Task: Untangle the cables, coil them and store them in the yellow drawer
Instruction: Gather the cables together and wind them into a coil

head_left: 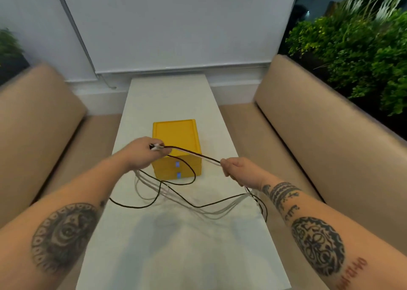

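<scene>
Two bare hands work at mid-frame with one bundle stretched between them.

Left of centre, the left hand (143, 155) has its fingers curled round the plug ends of the thin black cable (194, 174) and the pale translucent cables (220, 211).

At centre, just behind the span, the small yellow plastic drawer box (176, 135) stands on the long white table (176, 100), both fronts closed.

Right of centre, the right hand (239, 172) has its fingers closed round the same strands. Slack loops on the table at lower centre.

Step in hand, judged: untangling. Hold the plug ends fixed and slide the right hand along under light tension, so crossings open rather than knot. Separate black from pale before coiling.

Count:
- Black cable: 1.
- Pale strands: several, number unreadable.
- Drawer fronts: 2, each with a small blue pull (177, 164).
- Padded beige benches (39, 113): 2, at far left and far right.
</scene>
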{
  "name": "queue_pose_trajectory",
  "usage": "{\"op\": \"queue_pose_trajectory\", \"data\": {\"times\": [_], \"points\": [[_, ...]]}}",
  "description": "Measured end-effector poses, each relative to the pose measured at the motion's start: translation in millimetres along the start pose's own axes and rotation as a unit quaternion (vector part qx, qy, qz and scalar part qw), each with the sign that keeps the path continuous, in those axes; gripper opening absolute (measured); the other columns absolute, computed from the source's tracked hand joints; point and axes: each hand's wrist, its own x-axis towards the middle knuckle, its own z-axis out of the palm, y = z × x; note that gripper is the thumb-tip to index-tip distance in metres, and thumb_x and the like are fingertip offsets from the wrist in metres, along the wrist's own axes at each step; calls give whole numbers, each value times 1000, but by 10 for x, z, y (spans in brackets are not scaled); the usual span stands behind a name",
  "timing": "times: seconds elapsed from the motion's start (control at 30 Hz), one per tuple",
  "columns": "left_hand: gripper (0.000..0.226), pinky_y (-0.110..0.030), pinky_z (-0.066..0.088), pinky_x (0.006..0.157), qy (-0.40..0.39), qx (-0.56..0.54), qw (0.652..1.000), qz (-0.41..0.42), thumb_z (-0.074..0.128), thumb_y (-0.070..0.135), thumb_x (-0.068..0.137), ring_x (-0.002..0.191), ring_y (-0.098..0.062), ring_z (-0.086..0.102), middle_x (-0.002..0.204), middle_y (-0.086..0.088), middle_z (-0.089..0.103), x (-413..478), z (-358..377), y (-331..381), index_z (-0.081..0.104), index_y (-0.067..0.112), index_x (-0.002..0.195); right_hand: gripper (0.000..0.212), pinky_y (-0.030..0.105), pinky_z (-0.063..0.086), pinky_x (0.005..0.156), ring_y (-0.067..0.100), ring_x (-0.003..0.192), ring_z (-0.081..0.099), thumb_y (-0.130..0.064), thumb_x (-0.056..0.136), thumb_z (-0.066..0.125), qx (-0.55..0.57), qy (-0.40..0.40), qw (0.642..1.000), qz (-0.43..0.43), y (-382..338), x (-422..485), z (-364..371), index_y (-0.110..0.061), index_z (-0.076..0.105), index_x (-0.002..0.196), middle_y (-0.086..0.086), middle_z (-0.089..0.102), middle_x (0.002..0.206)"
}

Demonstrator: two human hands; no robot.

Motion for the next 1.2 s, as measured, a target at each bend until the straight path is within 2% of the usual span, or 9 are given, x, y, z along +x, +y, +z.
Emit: {"op": "queue_pose_trajectory", "data": {"times": [0.2,0.33,0.47,0.53,0.7,0.8,0.97,1.1,1.2], "points": [[34,-36,35,63,143,61,986,-59,61,41,97,73,-30,51,70,-8,57,-100,-728,-283,57,20,70,50,34,35,63,14,63,43,-58,100,41,-77,24,996,48,759,-133,-5,-18,47,71,-2,47,69],[41,-34,34,60,154,88,981,-84,63,43,94,67,-28,48,63,-6,53,-119,-945,-445,53,17,64,51,33,40,68,15,68,50,-61,98,41,-55,33,995,80,838,-147,-58,-16,50,74,0,52,71],[38,-36,34,62,229,97,963,-104,60,37,98,79,-35,54,70,-8,57,-102,-1005,-506,53,21,64,58,36,46,92,22,100,66,-69,96,37,-69,-14,985,155,838,-139,-55,-17,63,96,4,69,97],[35,-36,35,65,247,101,956,-120,58,37,98,82,-34,54,78,-13,61,-132,-1030,-553,54,19,68,52,35,47,90,22,96,67,-69,96,36,-86,-29,980,176,839,-141,-63,-24,60,89,-2,70,89],[32,-33,40,66,137,54,986,-82,68,49,88,82,-31,60,75,-2,65,-181,-744,-503,64,21,74,59,33,45,81,21,88,65,-56,104,32,-91,-67,979,169,454,-45,18,-16,68,78,0,71,89],[19,-18,44,69,39,41,998,-39,72,42,89,93,-19,66,95,4,73,-194,-459,-365,75,28,102,61,36,47,88,19,83,63,-59,102,33,-80,-75,982,153,260,18,88,-17,66,71,1,74,87],[76,-32,48,89,24,66,997,-17,63,55,90,120,-26,60,129,-4,65,-112,-54,-175,29,35,156,49,35,47,79,18,66,59,-57,102,39,11,-72,991,117,62,33,137,-19,52,75,-4,61,63],[75,-29,47,93,70,38,993,84,64,55,90,124,-20,58,130,-1,64,-171,132,208,24,49,153,44,34,44,67,15,53,45,-54,93,55,56,-56,995,66,-113,23,180,-19,48,68,-6,48,55],[75,-23,44,88,-46,83,986,137,71,54,85,126,-14,55,132,4,63,-163,325,452,32,53,149,23,30,34,56,12,51,41,-24,91,58,34,-112,993,17,-341,-11,200,-18,48,71,-3,46,59]]}}
